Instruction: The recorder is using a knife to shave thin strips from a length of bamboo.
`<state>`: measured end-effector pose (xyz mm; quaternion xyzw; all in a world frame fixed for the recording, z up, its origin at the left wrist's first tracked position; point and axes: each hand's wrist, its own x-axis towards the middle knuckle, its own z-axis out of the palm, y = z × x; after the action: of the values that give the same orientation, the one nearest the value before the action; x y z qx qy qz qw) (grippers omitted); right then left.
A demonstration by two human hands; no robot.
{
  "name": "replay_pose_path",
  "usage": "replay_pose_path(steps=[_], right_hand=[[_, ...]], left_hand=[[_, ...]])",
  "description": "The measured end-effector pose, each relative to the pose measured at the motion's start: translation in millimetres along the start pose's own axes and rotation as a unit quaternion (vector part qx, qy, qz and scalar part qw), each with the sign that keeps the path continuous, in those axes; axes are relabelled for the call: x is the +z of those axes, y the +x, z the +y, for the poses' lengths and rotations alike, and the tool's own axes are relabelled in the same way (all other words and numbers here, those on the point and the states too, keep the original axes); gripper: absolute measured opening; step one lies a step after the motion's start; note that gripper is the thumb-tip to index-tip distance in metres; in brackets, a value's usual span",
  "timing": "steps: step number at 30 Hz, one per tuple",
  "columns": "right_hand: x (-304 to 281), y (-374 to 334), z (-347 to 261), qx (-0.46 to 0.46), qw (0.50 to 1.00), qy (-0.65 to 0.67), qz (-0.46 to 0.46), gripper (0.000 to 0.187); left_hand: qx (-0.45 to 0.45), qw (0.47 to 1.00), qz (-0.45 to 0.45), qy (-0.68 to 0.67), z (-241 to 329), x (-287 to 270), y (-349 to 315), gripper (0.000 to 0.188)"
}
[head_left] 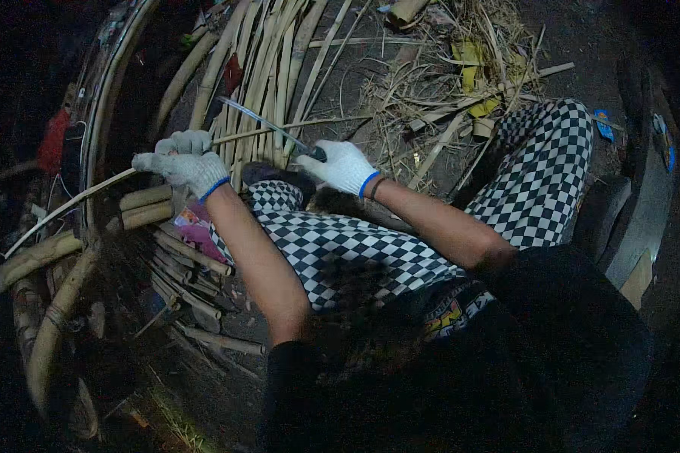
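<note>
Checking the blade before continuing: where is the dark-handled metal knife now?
Upper left of centre in the head view, the knife is in the white-gloved right hand, crossing the thin tan strip held in the left hand.

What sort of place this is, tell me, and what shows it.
Likely a makeshift bamboo workshop: the gloved right hand holds a knife, split strips lie bunched together, and shavings are scattered around.
</note>
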<state>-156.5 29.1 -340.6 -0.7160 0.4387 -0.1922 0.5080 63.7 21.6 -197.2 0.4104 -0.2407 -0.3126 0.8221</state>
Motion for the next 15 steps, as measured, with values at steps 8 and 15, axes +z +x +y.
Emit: replay_pose_path(steps=[8,15], right_hand=[[-6,2,109,0.357,0.933,-0.005,0.042,0.071],[4,12,49,0.082,0.996,0.02,0.005,0.061]], left_hand=[[0.008,0.989,0.14,0.038,6,10,-3,0.068],[-0.005,0.998,-0.059,-0.013,2,0,6,0.069]])
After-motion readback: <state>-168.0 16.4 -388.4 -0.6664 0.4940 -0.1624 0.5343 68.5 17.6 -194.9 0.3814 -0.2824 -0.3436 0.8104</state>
